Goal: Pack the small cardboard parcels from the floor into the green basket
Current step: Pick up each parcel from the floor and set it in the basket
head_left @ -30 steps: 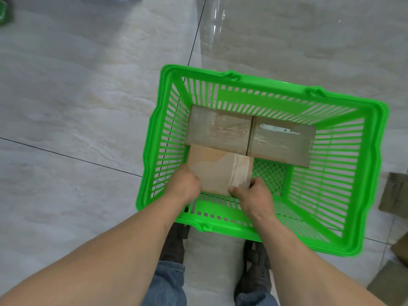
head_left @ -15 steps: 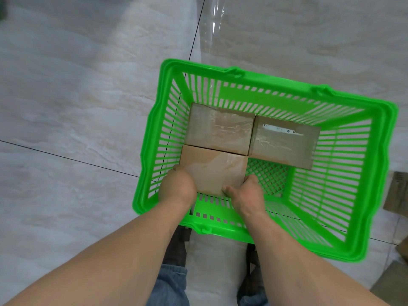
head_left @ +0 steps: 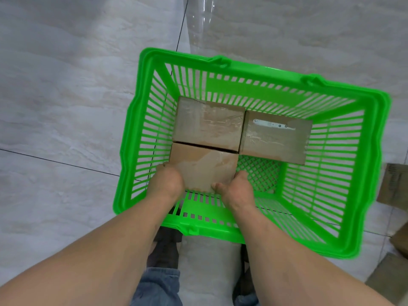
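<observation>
Lowered since the earlier frame, the taped brown cardboard parcel [head_left: 202, 166] sits in the green slatted plastic basket [head_left: 362, 173]; left hand [head_left: 169, 184] and right hand [head_left: 237, 188] grip its near corners, fingers curled.

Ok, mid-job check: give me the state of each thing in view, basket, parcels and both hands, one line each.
green basket: upright on the floor, part filled.
far-left parcel: lying flat inside.
labelled parcel: lying flat beside it.
near parcel: in the basket, held at both ends.
left hand: grips the near parcel.
right hand: grips the near parcel.
parcels outside: on the floor, unpacked.
</observation>
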